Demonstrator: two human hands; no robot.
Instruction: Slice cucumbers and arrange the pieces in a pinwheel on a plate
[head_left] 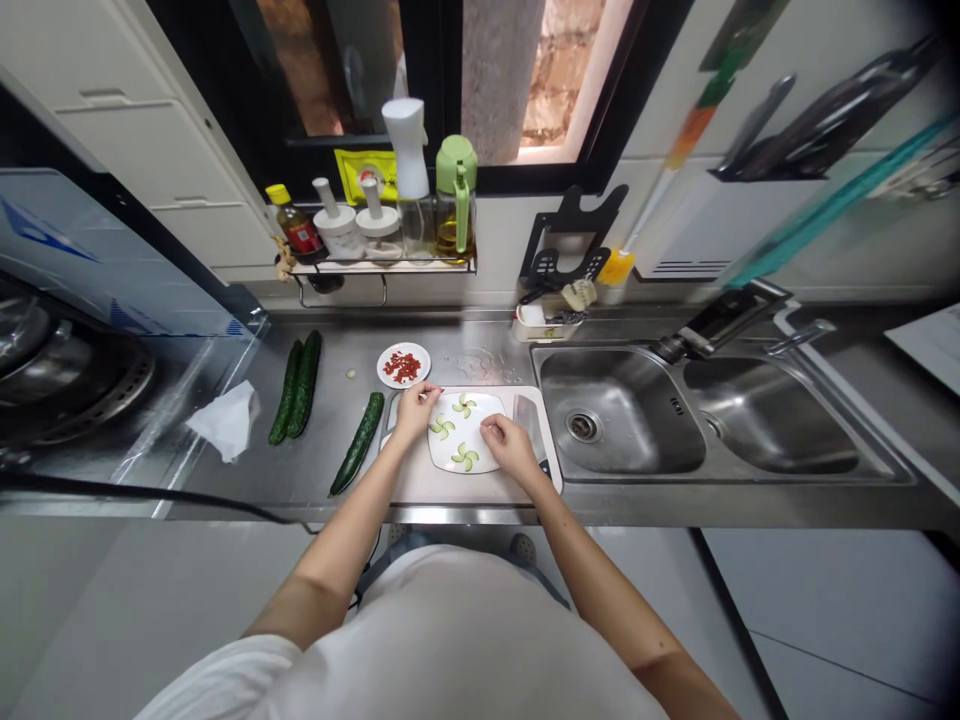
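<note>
A white square plate (487,456) lies on the light cutting board (420,490). Several green cucumber slices form pinwheel shapes on it, and the top pinwheel (464,405) has a red bit at its centre. Over the plate's upper left edge, my left hand (416,408) pinches a small dark red piece between its fingertips. My right hand (506,440) is at the plate's right side, fingers curled together; anything inside them is too small to make out. Just behind my left hand stands a small white dish (385,358) of chopped red pieces.
Whole cucumbers (304,385) and a crumpled white tissue (227,420) lie to the left. One more cucumber (357,445) rests beside the board. A double sink (622,470) is at the right. Bottles (456,200) stand on a wall rack. A knife blade (529,420) lies right of the plate.
</note>
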